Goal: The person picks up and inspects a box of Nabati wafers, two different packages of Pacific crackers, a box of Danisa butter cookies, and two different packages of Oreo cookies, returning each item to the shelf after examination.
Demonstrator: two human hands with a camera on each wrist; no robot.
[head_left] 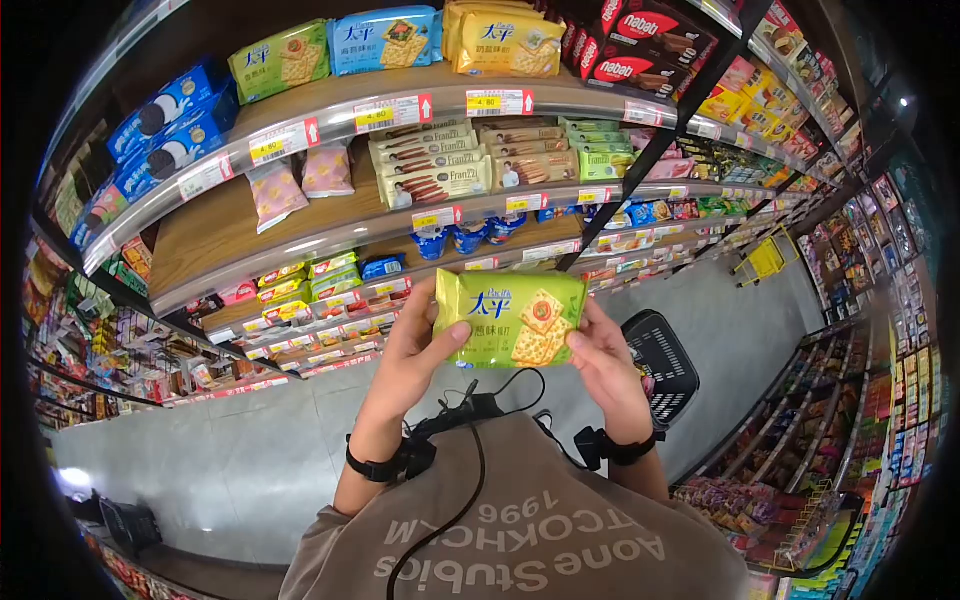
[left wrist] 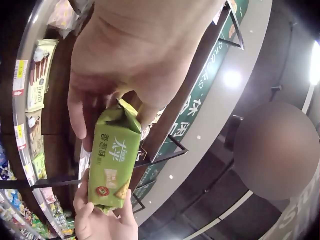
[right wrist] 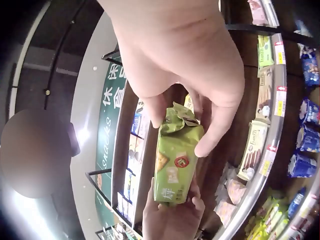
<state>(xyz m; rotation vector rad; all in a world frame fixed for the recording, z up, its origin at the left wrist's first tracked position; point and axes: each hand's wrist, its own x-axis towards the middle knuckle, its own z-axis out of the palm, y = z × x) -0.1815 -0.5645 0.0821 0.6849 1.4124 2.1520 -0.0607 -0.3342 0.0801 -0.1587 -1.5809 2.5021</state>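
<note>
Both hands hold up one green cracker packet point(head_left: 512, 318), its printed front facing the head camera. The left hand point(head_left: 412, 345) grips its left end, thumb on the front and fingers behind. At the right end, the right hand point(head_left: 608, 368) pinches it between thumb and fingers. In the left wrist view the left hand point(left wrist: 135, 55) is around the crumpled end of the packet point(left wrist: 114, 160), with the right hand point(left wrist: 107, 222) at the far end. The right wrist view shows the right hand point(right wrist: 185, 75) on one end of the packet point(right wrist: 176, 165) and the left hand point(right wrist: 172, 217) at the other.
Curved shelves point(head_left: 330, 225) of snacks stand in front, with a similar green packet point(head_left: 280, 62), a blue packet point(head_left: 386, 40) and yellow packets point(head_left: 505, 42) on top. A black basket point(head_left: 660, 365) stands on the floor at the right; a yellow basket point(head_left: 766, 258) is farther off.
</note>
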